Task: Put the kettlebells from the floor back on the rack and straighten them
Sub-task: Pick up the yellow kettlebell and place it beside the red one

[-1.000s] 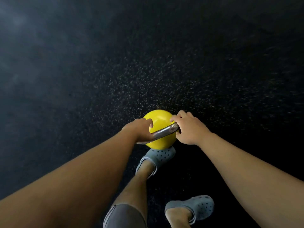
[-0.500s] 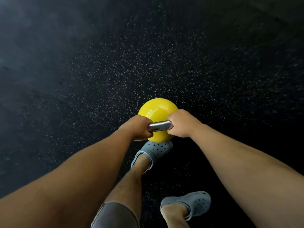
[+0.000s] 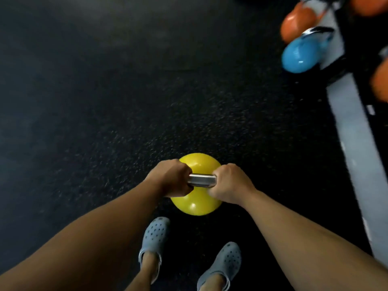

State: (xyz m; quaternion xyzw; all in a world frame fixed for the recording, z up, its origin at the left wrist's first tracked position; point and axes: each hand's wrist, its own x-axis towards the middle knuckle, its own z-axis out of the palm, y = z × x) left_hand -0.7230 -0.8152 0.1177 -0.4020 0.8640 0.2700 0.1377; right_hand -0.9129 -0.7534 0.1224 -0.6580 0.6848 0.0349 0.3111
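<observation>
I see both fists clenched on the steel handle of the yellow kettlebell (image 3: pixel 196 203), left hand (image 3: pixel 171 178), right hand (image 3: pixel 230 182) | kettlebell above my grey clogs (image 3: pixel 155 234) over black floor (image 3: pixel 105 101) | rack (image 3: pixel 352 122) far right of it, blurred blue kettlebell (image 3: pixel 300 54) and orange kettlebell (image 3: pixel 298 23) there, nothing between | rack newly in view since half a second ago.

Rack (image 3: pixel 346 114) swings into view on my right now, blue kettlebell (image 3: pixel 299 54) and orange kettlebell (image 3: pixel 297 23) on it; my feet have shifted.
</observation>
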